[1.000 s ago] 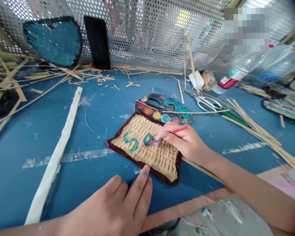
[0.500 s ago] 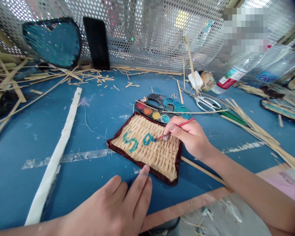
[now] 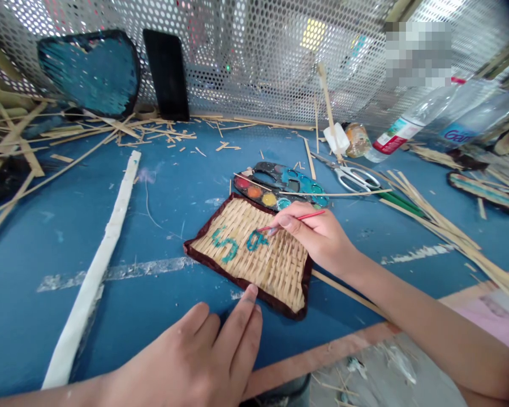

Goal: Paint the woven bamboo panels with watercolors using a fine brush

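A woven bamboo panel [image 3: 275, 265] edged in dark brown cloth lies flat on the blue table [image 3: 152, 333]. Teal painted marks, an "S" and an "a"-like letter, show on its weave. In my right hand [image 3: 322, 234] is a thin red paintbrush [image 3: 311, 215], pinched, its tip at the top of the "a". My left hand [image 3: 199, 350] rests with fingers stretched out, the index fingertip on the panel's near edge. Just behind the panel sits a dark paint palette [image 3: 261, 195] with red, orange, yellow and teal wells; my right hand hides part of the panel's far corner.
Scissors [image 3: 356, 178], green-handled pliers-like grips [image 3: 402, 203] and bamboo strips [image 3: 445, 226] lie at right, with plastic bottles [image 3: 401, 133] behind. A white strip [image 3: 97, 260] runs along the left. At the back stand a phone-like black slab [image 3: 166, 76] and a blue heart-shaped piece [image 3: 89, 73].
My right hand and the paintbrush have shifted left and slightly up, from the right side of the "a" to its top. My left hand and the panel stay in place.
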